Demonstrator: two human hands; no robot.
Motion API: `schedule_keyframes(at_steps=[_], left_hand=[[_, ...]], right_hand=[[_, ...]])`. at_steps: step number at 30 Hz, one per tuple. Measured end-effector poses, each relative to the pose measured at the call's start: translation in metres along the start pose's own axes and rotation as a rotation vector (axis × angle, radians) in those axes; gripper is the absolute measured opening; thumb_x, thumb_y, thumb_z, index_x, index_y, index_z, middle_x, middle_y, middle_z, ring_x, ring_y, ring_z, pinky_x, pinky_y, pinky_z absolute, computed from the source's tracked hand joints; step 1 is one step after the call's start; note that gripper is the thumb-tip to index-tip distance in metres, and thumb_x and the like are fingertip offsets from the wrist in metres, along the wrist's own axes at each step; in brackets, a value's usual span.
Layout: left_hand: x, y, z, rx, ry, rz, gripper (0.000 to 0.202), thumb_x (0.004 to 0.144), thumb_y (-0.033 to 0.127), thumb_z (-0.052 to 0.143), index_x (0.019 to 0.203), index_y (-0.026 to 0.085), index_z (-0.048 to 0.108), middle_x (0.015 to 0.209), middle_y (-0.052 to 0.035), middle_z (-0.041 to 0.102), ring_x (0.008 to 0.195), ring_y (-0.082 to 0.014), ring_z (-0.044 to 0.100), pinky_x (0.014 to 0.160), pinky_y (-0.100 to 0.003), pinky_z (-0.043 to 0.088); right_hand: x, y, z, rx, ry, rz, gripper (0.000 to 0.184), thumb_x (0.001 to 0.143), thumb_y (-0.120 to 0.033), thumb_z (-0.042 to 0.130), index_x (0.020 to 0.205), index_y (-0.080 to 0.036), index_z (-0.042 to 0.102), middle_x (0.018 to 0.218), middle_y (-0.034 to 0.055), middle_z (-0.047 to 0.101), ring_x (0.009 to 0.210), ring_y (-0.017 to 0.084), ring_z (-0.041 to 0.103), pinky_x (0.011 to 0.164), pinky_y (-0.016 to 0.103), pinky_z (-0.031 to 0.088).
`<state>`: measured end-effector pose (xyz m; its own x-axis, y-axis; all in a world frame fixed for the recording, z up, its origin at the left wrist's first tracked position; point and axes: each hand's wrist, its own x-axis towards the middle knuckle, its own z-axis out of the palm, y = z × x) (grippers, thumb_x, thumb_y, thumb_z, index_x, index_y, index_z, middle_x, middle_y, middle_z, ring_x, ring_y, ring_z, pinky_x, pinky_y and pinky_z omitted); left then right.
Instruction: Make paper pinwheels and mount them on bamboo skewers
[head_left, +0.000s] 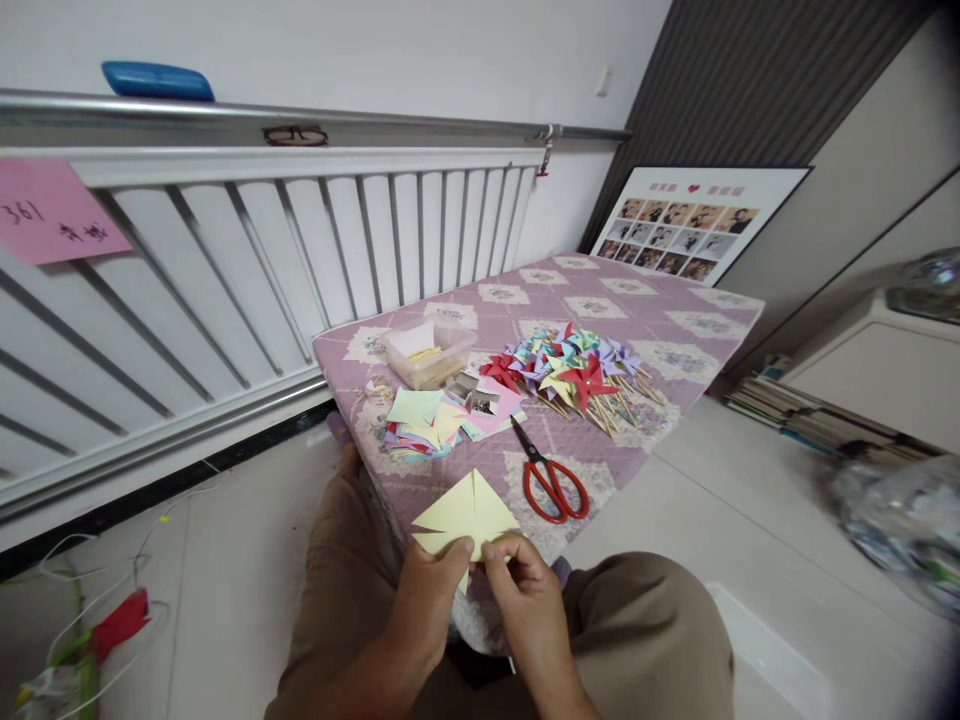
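Note:
A pale yellow square of paper (466, 508), slit inward from its corners, is held over the near edge of the table. My left hand (431, 590) pinches its lower left part with the thumb on top. At its lower right, my right hand (525, 585) grips the same paper between thumb and fingers. Just beyond lie red-handled scissors (553, 485), closed, their blades pointing away. A stack of coloured paper squares (416, 425) lies to the left, with a small open box of metal bits (484, 402) beside it. Farther back is a pile of paper pinwheels (574, 370) on wooden sticks.
A clear plastic tub (427, 355) with sticks stands by the radiator (375, 230). A patterned cloth (630, 310) covers the table. A photo board (675, 225) leans at the far end. Books (787, 410) are stacked at right; a red paper flower (120, 625) is at lower left.

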<state>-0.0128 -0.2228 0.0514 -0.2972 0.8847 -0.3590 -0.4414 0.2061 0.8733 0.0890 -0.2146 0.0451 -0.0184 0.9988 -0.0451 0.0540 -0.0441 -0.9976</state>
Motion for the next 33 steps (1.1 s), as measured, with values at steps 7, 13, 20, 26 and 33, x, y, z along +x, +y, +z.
schedule_keyframes(at_steps=[7, 13, 20, 26, 33], left_hand=[[0.005, 0.0, -0.006, 0.092, -0.006, 0.023, 0.017, 0.069, 0.027, 0.064, 0.079, 0.014, 0.067, 0.069, -0.0036, 0.067, 0.059, -0.0157, 0.055, 0.058, -0.026, 0.044], [0.013, 0.011, -0.02, 0.355, -0.114, 0.037, 0.019, 0.069, 0.022, 0.058, 0.083, 0.015, 0.069, 0.072, -0.0029, 0.069, 0.063, -0.0162, 0.057, 0.06, -0.026, 0.044], [0.013, 0.027, -0.026, 0.584, -0.339, 0.078, 0.023, 0.069, 0.018, 0.056, 0.086, 0.013, 0.07, 0.083, -0.0051, 0.072, 0.073, -0.0183, 0.06, 0.068, -0.027, 0.047], [0.015, 0.033, -0.032, 0.698, -0.413, 0.089, 0.018, 0.068, 0.017, 0.054, 0.078, 0.013, 0.068, 0.074, -0.0035, 0.068, 0.064, -0.0155, 0.053, 0.06, -0.025, 0.041], [0.013, 0.036, -0.029, 0.634, -0.463, 0.115, 0.02, 0.069, 0.017, 0.052, 0.075, 0.017, 0.07, 0.066, -0.0008, 0.065, 0.058, -0.0148, 0.049, 0.057, -0.025, 0.038]], right_hand=[[-0.001, 0.001, -0.006, 0.026, 0.041, 0.002, 0.025, 0.079, -0.044, 0.064, 0.073, -0.021, 0.058, 0.066, -0.0027, 0.056, 0.06, 0.014, 0.05, 0.056, 0.024, 0.041], [0.015, -0.003, -0.03, 0.153, 0.145, 0.029, 0.035, 0.076, -0.044, 0.071, 0.102, -0.025, 0.06, 0.09, -0.0007, 0.063, 0.086, 0.017, 0.059, 0.074, 0.024, 0.048], [0.012, -0.014, -0.02, 0.327, -0.293, 0.32, 0.044, 0.073, -0.046, 0.076, 0.108, -0.021, 0.067, 0.096, 0.0038, 0.076, 0.076, 0.017, 0.066, 0.067, 0.025, 0.051], [0.009, -0.014, -0.01, 0.295, -0.269, 0.382, 0.043, 0.064, -0.042, 0.081, 0.099, -0.018, 0.075, 0.089, 0.0047, 0.079, 0.065, 0.015, 0.066, 0.06, 0.024, 0.049], [0.008, -0.012, -0.007, 0.243, -0.23, 0.353, 0.03, 0.067, -0.029, 0.075, 0.094, -0.016, 0.076, 0.084, 0.0034, 0.079, 0.061, 0.015, 0.065, 0.056, 0.024, 0.048]])
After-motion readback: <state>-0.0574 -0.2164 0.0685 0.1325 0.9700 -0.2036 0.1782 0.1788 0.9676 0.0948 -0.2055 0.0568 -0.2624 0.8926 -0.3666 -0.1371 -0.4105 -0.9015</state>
